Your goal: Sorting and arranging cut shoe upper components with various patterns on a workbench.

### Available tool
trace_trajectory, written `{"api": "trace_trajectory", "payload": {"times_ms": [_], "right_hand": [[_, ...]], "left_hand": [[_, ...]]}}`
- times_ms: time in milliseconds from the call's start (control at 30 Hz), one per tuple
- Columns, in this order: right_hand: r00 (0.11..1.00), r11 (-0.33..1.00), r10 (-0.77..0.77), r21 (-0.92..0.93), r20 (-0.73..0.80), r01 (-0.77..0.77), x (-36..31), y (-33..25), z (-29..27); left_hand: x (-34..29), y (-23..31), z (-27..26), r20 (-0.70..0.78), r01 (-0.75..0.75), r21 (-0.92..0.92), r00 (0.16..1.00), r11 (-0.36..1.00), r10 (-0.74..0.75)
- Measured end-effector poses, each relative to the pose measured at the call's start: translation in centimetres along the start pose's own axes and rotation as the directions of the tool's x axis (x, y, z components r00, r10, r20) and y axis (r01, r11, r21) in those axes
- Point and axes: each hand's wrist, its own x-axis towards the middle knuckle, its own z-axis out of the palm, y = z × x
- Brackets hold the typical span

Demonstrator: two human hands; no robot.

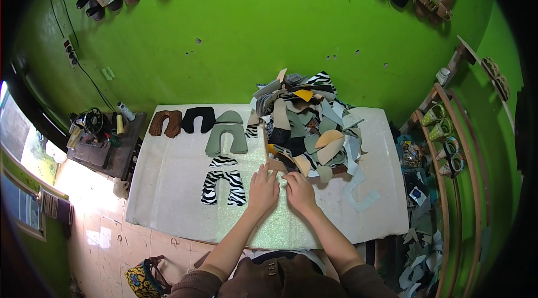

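Evidently, part of the heap (330,127) has been set in order: to its left on the white table (168,197) lie a brown U-shaped piece (158,124), a black one (199,112), a grey-green one (212,142) and a zebra-print one (209,187). Only the last two have a matching curved piece at their far side; the heap is large, so much seems left. All four U-shapes open toward the near edge, their legs running near to far. At the heap's near edge, the left hand (263,190) lies flat beside a tan scrap (274,164), fingers slightly apart and pointing far. The right hand (301,190) has its fingers bent together; whether they pinch anything cannot be told. The scrap's long axis is unclear, being partly covered.
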Motion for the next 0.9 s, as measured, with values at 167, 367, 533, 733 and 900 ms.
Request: {"api": "trace_trajectory", "payload": {"times_ms": [167, 367, 533, 733, 900], "right_hand": [[0.99, 0.972, 0.141, 0.191, 0.008, -0.139, 1.0, 0.0, -2.4], [0.997, 0.956, 0.065, -0.289, 0.034, -0.052, 1.1, 2.2, -3.9], [0.985, 0.981, 0.138, 0.149, -0.105, -0.122, 1.4, 4.2, -4.3], [0.99, 0.936, 0.095, 0.329, 0.104, -0.124, 2.8, 2.9, -6.4], [0.976, 0.87, 0.219, 0.455, -0.012, -0.19, 1.7, 3.8, -4.6]], "left_hand": [[0.9, 0.6, -0.4, -0.018, -0.013, -0.005, 1.0, 1.0, 0.013], [2.7, 1.6, 0.2, 0.044, -0.108, 0.009, 0.993, 0.994, 0.108], [3.9, 3.5, 0.0, 0.013, -0.134, -0.106, 0.991, 0.985, 0.136], [5.0, 5.5, -1.3, 0.061, 0.056, -0.354, 0.997, 0.934, -0.037], [5.4, 4.8, 0.2, 0.277, 0.356, -0.605, 0.933, 0.712, -0.232]]}}
